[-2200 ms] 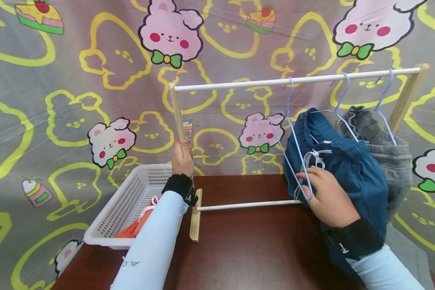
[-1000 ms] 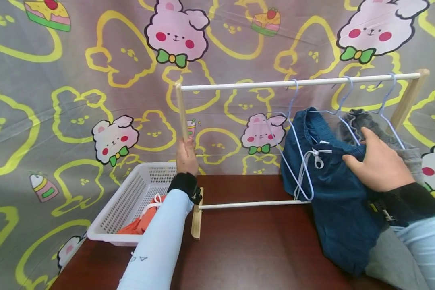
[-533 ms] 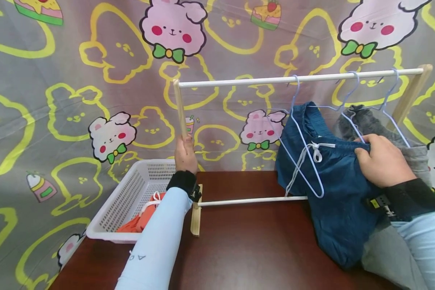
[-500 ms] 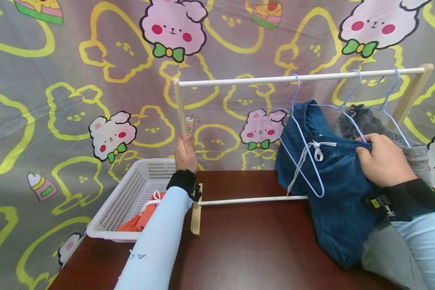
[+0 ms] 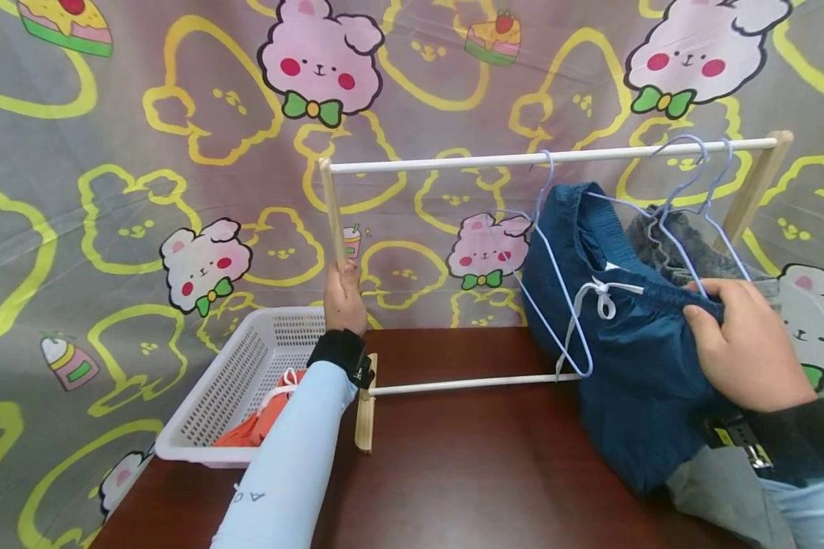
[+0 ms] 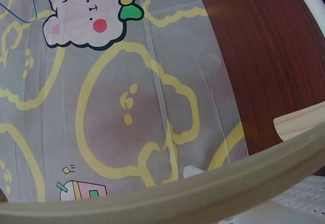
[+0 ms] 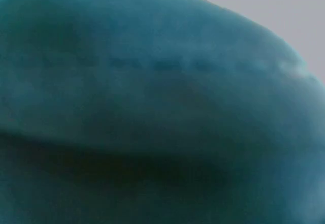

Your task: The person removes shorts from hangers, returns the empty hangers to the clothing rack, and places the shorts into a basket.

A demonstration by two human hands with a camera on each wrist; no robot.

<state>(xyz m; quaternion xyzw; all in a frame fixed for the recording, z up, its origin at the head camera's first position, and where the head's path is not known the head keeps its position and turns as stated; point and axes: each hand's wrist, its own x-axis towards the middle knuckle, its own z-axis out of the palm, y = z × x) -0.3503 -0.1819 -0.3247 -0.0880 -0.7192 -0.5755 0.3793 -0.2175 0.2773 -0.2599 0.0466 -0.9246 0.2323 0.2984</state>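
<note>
My left hand grips the left wooden post of a rack with a white top rail. At the right, my right hand pinches the waistband edge of the blue shorts together with the lower end of their hanger. The shorts hang from that hanger, their white drawstring tied in front. To the left, a bare hanger hangs before them. Blurred blue cloth fills the right wrist view. In the left wrist view the post crosses the bottom.
A white basket with orange clothing stands at the left, partly behind the left sleeve. Grey clothing hangs on a hanger behind the blue shorts. The rack's lower bar runs above the brown table. A patterned curtain hangs behind.
My right hand has moved from the bare hanger to the blue shorts' waistband and now pinches it. Their hanger has shifted right along the rail, closer to the grey clothing's hanger. The left hand keeps its grip.
</note>
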